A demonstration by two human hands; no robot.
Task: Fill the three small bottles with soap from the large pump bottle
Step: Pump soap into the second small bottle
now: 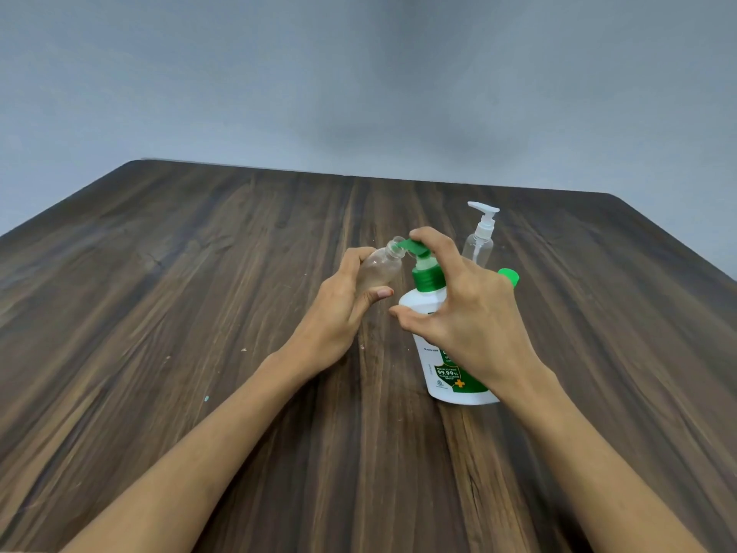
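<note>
Your left hand has its fingers curled round a small clear bottle, just left of the frame's centre, and you're holding it tilted so its open neck leans right up against the green nozzle. That tilt looks deliberate: the spout points sideways, so the mouth has to come to meet it or the soap lands on the table.

Your right hand sits over the large pump bottle, the white one with the green label standing on the wooden table at centre frame. The forefinger arches over the green pump head, apparently ready to press down, the thumb juts out to the left in front of the bottle's shoulder, and the other fingers are loosely bent. Whether they actually clasp the bottle's far side, I can't tell from here. It is holding nothing else.

Behind your right hand, up and to the right, a second clear bottle with a white pump top stands upright, parked out of the working line. A bright green cap peeps out past your knuckles; most of what it sits on is hidden.

The tilted bottle looks nearly empty, so by my reckoning you're on an early fill.
</note>
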